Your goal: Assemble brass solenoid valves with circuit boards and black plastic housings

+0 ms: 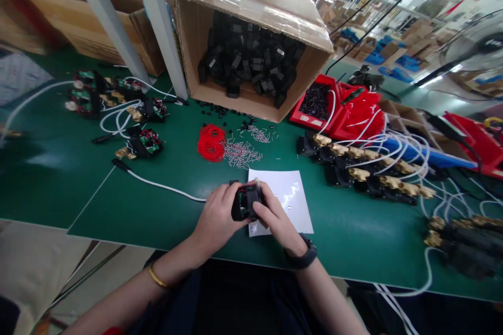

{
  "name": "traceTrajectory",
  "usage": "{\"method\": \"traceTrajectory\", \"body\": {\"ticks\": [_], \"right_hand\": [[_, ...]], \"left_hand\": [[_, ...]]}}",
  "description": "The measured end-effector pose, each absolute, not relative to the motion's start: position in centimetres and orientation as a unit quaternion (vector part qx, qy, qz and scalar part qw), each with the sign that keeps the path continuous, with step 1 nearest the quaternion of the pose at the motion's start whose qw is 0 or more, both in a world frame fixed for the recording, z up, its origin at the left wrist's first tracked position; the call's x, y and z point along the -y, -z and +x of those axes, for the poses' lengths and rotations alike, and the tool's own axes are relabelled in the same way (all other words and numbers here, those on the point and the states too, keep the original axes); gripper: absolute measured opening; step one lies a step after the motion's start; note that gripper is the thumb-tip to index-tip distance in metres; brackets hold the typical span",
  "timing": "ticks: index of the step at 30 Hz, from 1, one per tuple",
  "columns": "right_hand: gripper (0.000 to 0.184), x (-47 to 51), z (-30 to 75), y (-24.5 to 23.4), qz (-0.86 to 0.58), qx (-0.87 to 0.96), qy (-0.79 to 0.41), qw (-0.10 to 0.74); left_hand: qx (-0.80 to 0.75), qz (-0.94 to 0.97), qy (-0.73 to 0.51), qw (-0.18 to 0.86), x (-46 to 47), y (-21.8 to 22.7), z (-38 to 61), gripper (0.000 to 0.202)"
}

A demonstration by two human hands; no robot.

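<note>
My left hand (217,215) and my right hand (275,218) both grip a small black housing (245,201) with a green circuit board inside, held just above a white sheet (291,193) on the green table (118,204). A white cable (157,184) runs from the housing to the left across the mat. A gold bangle is on my left wrist and a black watch on my right. Beyond the sheet lie a red coil of wire (211,142) and a scatter of small metal pins (241,154).
A tipped cardboard box (251,5) full of black parts stands at the back centre. Red bins (334,107) sit to its right. Rows of finished black units with brass fittings (365,170) and white cables fill the right side. More units with boards (129,115) lie at left.
</note>
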State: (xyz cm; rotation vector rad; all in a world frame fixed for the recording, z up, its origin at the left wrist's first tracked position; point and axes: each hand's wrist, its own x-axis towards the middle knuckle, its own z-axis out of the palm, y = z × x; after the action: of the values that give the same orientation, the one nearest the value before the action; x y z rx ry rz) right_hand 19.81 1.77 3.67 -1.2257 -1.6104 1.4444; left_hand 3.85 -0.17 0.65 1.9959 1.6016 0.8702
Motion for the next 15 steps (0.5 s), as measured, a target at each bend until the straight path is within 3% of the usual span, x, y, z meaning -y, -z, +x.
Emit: {"method": "traceTrajectory", "body": {"ticks": [4, 8, 11, 15], "right_hand": [[0.044, -1.8, 19.2, -4.7, -0.446, 0.735, -0.44, 0.26], [0.045, -1.7, 18.4, -5.1, -0.463, 0.745, -0.419, 0.232], [0.053, -1.4, 17.9, -4.6, -0.464, 0.696, -0.468, 0.286], [0.043, -1.0, 17.2, -3.2, -0.478, 0.501, -0.654, 0.305]], "left_hand": [[-0.572, 0.712, -0.34, 0.224, 0.1, -0.4, 3.7, 0.062], [-0.562, 0.693, -0.376, 0.251, 0.3, -0.4, 3.4, 0.067], [-0.557, 0.651, -0.418, 0.302, 0.6, -0.3, 3.0, 0.063], [-0.555, 0.586, -0.483, 0.339, 0.6, 0.2, 1.7, 0.063]]}}
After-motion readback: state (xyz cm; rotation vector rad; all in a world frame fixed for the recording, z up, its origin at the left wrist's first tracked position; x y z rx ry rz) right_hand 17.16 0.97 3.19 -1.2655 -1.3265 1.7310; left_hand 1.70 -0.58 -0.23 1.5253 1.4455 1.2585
